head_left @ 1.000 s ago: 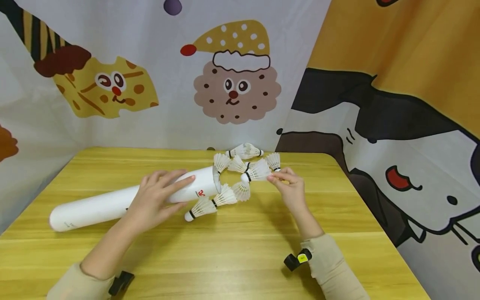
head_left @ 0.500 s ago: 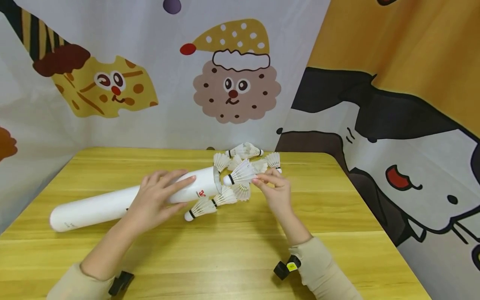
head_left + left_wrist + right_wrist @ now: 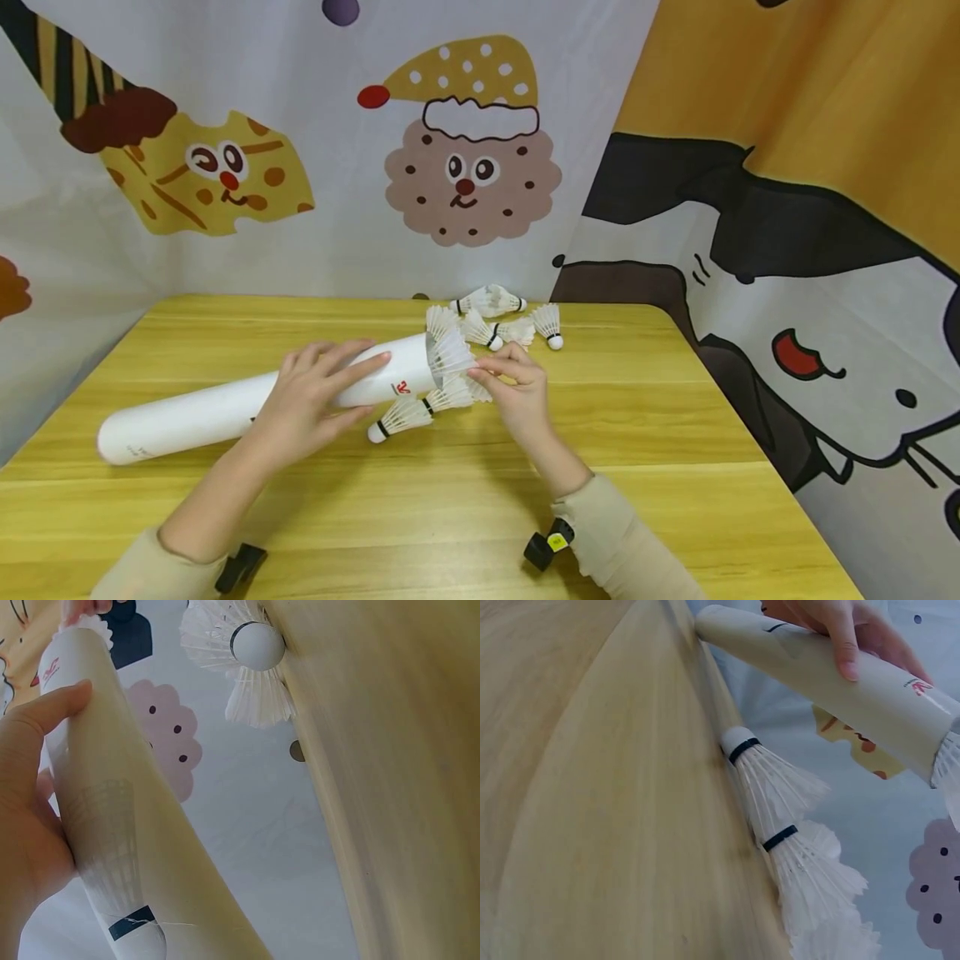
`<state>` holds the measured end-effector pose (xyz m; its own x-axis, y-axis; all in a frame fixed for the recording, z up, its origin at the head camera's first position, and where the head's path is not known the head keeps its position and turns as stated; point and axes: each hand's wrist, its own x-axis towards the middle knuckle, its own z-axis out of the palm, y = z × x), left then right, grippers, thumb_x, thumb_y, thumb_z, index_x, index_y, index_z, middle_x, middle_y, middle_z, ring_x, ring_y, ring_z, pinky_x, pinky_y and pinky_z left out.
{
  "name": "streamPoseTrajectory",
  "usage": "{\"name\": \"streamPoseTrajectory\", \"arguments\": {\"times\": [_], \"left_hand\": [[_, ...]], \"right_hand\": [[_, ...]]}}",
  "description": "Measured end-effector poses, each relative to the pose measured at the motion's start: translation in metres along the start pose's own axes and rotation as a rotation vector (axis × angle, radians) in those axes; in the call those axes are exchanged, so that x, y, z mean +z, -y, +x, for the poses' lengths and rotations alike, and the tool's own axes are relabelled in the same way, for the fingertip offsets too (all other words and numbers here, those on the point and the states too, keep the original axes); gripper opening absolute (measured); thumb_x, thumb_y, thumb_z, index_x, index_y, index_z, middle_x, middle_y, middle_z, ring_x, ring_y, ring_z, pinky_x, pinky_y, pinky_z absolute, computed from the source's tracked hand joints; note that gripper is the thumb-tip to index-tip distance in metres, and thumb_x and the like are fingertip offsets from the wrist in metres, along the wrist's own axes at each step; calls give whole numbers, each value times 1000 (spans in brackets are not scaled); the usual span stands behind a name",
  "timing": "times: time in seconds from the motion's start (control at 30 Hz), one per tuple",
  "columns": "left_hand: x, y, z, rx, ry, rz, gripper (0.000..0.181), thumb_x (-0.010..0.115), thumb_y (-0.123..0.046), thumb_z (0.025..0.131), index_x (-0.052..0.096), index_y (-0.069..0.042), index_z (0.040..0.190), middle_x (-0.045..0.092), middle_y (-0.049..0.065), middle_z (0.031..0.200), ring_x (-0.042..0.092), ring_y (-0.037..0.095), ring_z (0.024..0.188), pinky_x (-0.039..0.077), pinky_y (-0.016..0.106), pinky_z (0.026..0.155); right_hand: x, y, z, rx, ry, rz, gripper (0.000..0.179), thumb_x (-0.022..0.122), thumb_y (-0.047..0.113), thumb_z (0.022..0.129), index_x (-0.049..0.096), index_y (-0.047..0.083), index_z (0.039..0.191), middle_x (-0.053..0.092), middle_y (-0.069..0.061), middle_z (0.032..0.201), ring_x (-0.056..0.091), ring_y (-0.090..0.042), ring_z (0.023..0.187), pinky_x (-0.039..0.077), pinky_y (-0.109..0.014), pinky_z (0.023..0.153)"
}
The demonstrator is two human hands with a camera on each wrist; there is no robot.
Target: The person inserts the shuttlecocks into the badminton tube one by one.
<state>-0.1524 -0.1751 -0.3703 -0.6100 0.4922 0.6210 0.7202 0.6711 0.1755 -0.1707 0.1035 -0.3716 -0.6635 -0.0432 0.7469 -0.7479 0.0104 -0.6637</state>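
Observation:
My left hand (image 3: 303, 408) grips a long white shuttlecock tube (image 3: 187, 421) lying slantwise, its mouth toward the right. The thumb lies along the side of the tube (image 3: 124, 750) in the left wrist view, where a shuttlecock picture shows. My right hand (image 3: 521, 392) pinches the feather edge of a white shuttlecock (image 3: 452, 353); its cork end is hidden inside the tube's mouth. Just below the mouth, two nested shuttlecocks (image 3: 405, 414) lie on the table. In the right wrist view, feathers (image 3: 951, 769) stick out of the tube's open end.
Behind the tube's mouth, several more shuttlecocks (image 3: 480, 329) lie on the wooden table (image 3: 420, 517), one (image 3: 549, 325) at their right. A pair lies against the back edge (image 3: 487, 302). A printed cloth (image 3: 300, 267) hangs right behind the table.
My right hand has moved left, bringing the shuttlecock from above the others to the tube's mouth, cork end first and now inside. The left hand and tube have hardly moved.

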Motion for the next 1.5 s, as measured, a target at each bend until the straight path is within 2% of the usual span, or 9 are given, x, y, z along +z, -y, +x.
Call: {"name": "streamPoseTrajectory", "arguments": {"times": [0.2, 0.27, 0.4, 0.5, 0.67, 0.9, 1.17, 1.3, 1.5], "left_hand": [[0, 0, 1, 9, 0, -2, 62, 37, -65, 91, 51, -28, 140, 49, 5, 139, 45, 37, 112, 30, 56, 88], [0, 0, 1, 10, -1, -7, 61, 43, -64, 91, 51, -28, 140, 49, 5, 139, 45, 37, 112, 30, 56, 88], [0, 0, 0, 9, 8, -20, 66, 74, -43, 80, 51, -29, 140, 50, 5, 139, 44, 37, 113, 29, 56, 88], [1, 0, 0, 9, 23, -18, 77, 83, -26, 71, 50, -29, 141, 49, 5, 140, 44, 37, 114, 29, 57, 90], [2, -1, 0, 5, 30, -11, 79, 83, -25, 70, 49, -30, 141, 49, 4, 140, 44, 37, 113, 30, 56, 90], [2, -1, -1, 6, 25, -21, 78, 84, -24, 70, 50, -30, 140, 49, 3, 140, 45, 37, 112, 30, 56, 89], [3, -1, -1, 11, 26, -37, 78, 83, -24, 70, 50, -30, 140, 49, 4, 140, 44, 37, 113, 29, 56, 89], [3, -2, -1, 14, 35, -44, 78, 84, -23, 69, 51, -30, 140, 50, 4, 139, 45, 37, 112, 30, 55, 88], [2, -1, -1, -4, 62, -57, 78, 84, -25, 70, 50, -31, 140, 51, 4, 139, 45, 35, 113, 29, 51, 88]], "right_hand": [[7, -3, 0, 11, 21, 1, 14, 69, -27, 67, 65, -18, 77, 49, -15, 68, 47, -11, 70, 41, -18, 65], [10, -3, 0, 41, 28, 1, 13, 70, -24, 68, 66, -17, 78, 50, -15, 69, 47, -11, 71, 41, -19, 66], [16, -1, 0, 135, 55, 1, 10, 72, -19, 71, 68, -15, 79, 51, -13, 71, 47, -10, 73, 42, -20, 69], [21, 0, 1, 200, 91, -11, 9, 73, -15, 72, 69, -13, 80, 52, -11, 73, 48, -10, 75, 43, -22, 71], [25, 3, 5, 270, 128, -43, 9, 73, -13, 73, 70, -12, 82, 54, -10, 76, 49, -10, 77, 44, -23, 72], [30, 5, 9, 333, 168, -49, 10, 70, -16, 73, 70, -14, 83, 56, -13, 77, 49, -11, 75, 45, -21, 66], [35, 3, 10, 348, 220, -21, 13, 61, -21, 74, 67, -19, 85, 53, -23, 75, 45, -21, 74, 42, -20, 62], [35, 2, 10, 342, 242, -26, 11, 62, -21, 73, 68, -18, 82, 52, -24, 72, 44, -16, 68, 39, -22, 60], [32, 4, 12, 375, 287, -20, 10, 63, -20, 73, 68, -17, 82, 52, -17, 70, 42, -9, 65, 37, -23, 58]]}}
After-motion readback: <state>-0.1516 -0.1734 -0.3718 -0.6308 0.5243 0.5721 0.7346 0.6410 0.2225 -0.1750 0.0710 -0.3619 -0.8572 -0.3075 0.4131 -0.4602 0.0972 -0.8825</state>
